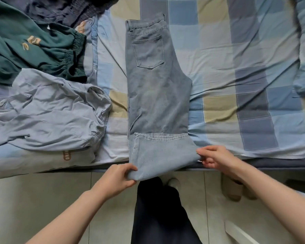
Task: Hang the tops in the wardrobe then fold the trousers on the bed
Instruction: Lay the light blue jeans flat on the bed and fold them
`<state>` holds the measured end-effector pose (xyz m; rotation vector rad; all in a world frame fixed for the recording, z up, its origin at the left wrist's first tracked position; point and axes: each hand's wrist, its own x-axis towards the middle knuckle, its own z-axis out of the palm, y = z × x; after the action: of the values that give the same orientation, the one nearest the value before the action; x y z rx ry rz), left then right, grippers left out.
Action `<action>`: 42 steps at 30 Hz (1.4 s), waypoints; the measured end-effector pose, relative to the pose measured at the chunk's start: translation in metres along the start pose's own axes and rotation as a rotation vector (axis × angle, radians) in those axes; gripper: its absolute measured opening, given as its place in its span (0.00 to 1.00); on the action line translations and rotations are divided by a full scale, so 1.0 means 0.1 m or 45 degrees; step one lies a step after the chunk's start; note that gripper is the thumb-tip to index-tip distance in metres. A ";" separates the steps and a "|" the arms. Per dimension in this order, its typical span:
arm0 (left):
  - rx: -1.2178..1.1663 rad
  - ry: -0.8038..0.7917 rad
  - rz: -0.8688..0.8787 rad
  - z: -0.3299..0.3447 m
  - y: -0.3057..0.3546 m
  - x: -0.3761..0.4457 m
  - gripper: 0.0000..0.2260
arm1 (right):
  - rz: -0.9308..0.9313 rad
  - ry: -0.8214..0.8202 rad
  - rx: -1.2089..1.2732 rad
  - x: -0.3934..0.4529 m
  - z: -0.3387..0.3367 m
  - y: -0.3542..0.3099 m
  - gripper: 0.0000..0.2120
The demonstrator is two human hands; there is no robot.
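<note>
On my left lay a heap of a dark green sweatshirt and a crumpled pale blue-grey garment, both untouched on the checked blue-and-beige bedsheet; my left hand pinched the near left corner of the light blue denim jeans, which lay lengthwise mid-bed, legs doubled, hem turned up; my right hand pinched the right corner. I judged the trouser-folding underway; next I needed to carry that fold evenly toward the waistband.
</note>
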<state>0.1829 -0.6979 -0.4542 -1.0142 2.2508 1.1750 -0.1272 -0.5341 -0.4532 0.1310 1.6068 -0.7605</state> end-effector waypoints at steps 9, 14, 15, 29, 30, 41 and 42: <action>0.048 0.358 0.280 -1.66 0.40 1.33 0.13 | -0.210 -0.119 0.104 0.51 -0.12 -1.95 0.08; -0.866 0.338 -0.281 -2.11 0.21 2.63 0.26 | -0.443 0.436 0.285 1.18 -0.07 -2.40 0.16; -0.854 0.237 -0.401 -2.01 0.10 2.75 0.27 | -0.352 0.461 0.175 1.32 -0.02 -2.28 0.15; -0.996 0.163 -0.564 -0.57 -0.43 2.57 0.20 | 0.042 0.252 -0.240 2.01 0.31 -1.05 0.21; -1.050 0.163 -0.548 -0.54 -0.44 2.55 0.20 | 0.045 0.240 -0.265 2.04 0.30 -1.04 0.22; -1.095 0.090 -0.678 -0.42 -0.43 2.05 0.16 | 0.032 0.013 -0.115 1.76 0.15 -0.72 0.14; -1.108 0.058 -0.743 -0.39 -0.46 1.97 0.18 | 0.038 0.017 -0.170 1.71 0.14 -0.64 0.13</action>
<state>0.0882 -0.8296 -0.5810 -1.8437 1.2427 1.8513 -0.1822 -0.6483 -0.5848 0.0637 1.6596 -0.6287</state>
